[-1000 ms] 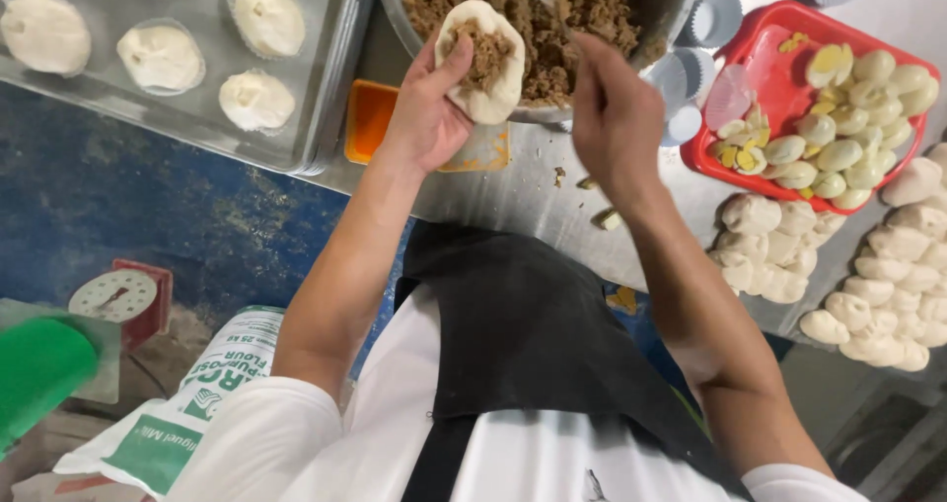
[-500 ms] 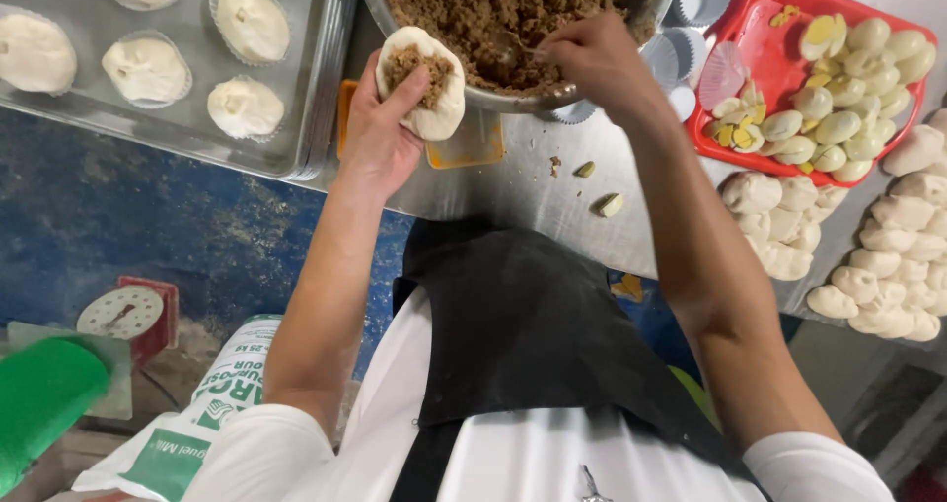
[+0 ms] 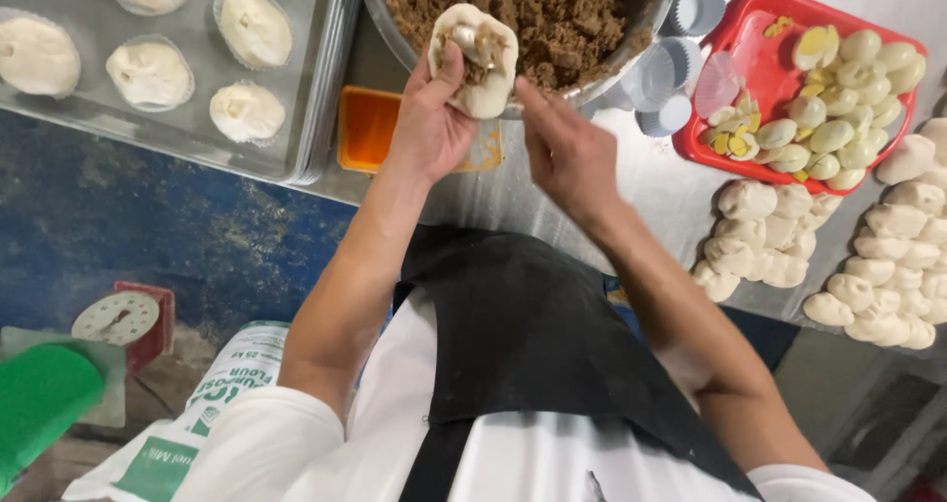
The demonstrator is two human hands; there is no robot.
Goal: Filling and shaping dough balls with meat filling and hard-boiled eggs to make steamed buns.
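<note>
Dough round (image 3: 480, 63) now filled, right hand (image 3: 567, 152) withdrawn.

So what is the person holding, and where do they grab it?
The left hand cups a dough round from underneath, thumb on its filled top. A spoon lies in it. The right hand seems to hold nothing.

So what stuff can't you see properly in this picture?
Head view:
- Metal bowl of brown filling: its far side is cut off by the top edge.
- Spoon on the dough round: its handle cannot be seen.
- Left hand: its fingers are hidden behind the dough.
- Dough balls: cut off by the right edge.
</note>
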